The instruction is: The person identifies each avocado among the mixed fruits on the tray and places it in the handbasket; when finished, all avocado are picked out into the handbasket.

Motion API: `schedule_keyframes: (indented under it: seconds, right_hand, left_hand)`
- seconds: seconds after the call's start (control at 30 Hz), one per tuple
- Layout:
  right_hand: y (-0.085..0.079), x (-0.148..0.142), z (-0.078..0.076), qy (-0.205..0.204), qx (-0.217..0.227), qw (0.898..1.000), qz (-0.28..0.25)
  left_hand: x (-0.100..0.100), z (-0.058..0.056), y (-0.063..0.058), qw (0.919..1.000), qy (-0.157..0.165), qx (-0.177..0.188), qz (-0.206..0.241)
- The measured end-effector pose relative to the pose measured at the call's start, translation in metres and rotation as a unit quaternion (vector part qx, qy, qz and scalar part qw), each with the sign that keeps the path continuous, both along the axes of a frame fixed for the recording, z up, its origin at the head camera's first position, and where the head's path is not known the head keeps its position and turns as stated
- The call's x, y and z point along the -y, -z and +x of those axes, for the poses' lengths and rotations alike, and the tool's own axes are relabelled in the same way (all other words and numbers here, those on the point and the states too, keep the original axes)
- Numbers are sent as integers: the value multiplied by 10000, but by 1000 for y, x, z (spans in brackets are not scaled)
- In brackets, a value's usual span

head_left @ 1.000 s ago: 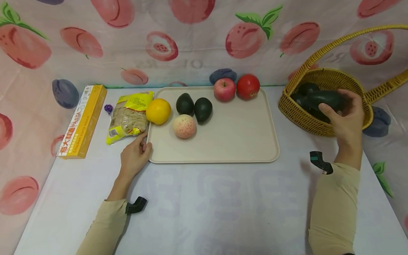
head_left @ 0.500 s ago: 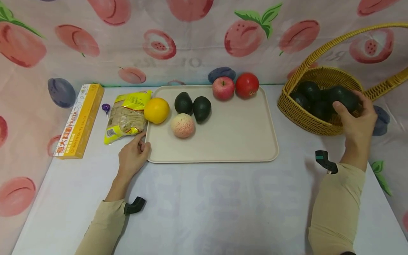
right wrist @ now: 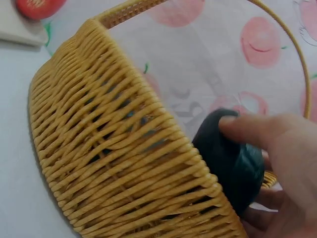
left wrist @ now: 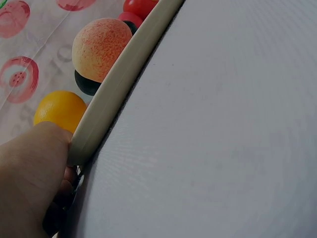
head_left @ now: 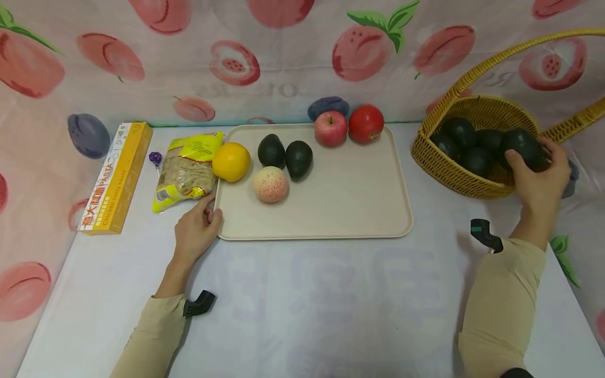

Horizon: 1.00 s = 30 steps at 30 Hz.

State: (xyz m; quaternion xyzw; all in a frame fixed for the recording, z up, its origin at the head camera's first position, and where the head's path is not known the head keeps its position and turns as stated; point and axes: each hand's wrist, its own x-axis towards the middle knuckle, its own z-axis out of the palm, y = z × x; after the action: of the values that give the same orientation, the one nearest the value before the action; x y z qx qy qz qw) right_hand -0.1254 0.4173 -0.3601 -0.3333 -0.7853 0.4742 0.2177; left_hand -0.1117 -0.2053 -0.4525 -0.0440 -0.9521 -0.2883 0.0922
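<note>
In the head view my right hand (head_left: 541, 167) holds a dark green avocado (head_left: 523, 148) between thumb and fingers at the right side of a wicker basket (head_left: 454, 173). Several more avocados (head_left: 476, 161) lie in the basket. The right wrist view shows the held avocado (right wrist: 230, 158) just past the woven rim, thumb on top. My left hand (head_left: 196, 228) grips the lower left edge of a beige tray (head_left: 340, 210); its fingers are partly hidden. On the tray are two avocados (head_left: 299, 159), a peach (head_left: 270, 184), an apple (head_left: 331, 128), a pomegranate (head_left: 366, 124) and an orange (head_left: 231, 162).
Left of the tray lie a yellow noodle bag (head_left: 186, 173), a purple lollipop (head_left: 155, 158) and a pasta box (head_left: 115, 178). The basket's tall handle (head_left: 491, 65) arches above it. A fruit-print cloth (head_left: 283, 58) hangs behind the white table (head_left: 307, 310).
My right hand has moved right with the avocado, toward the basket's right side, uncovering the other avocados. The left hand stays at the tray edge. The head view has shifted slightly.
</note>
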Motion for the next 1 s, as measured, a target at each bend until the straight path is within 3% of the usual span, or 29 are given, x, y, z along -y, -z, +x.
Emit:
schedule_keyframes:
  seconds: [0.23, 0.53, 0.87, 1.0]
  right_hand:
    - [5, -1, -9, -10, 749, 9905, 1157]
    - [9, -4, -11, -172, 1216, 9843, 1267]
    - [5, -12, -12, -1074, 1819, 9635, 1642]
    - [1, -14, -10, -1393, 2100, 9502, 1832]
  left_hand:
    - [0, 0, 0, 10000, -28, -81, 45]
    - [0, 0, 2, 10000, 19, -92, 14]
    - [0, 1, 0, 10000, -37, -65, -25]
    - [-1, 0, 0, 10000, -1, -50, -7]
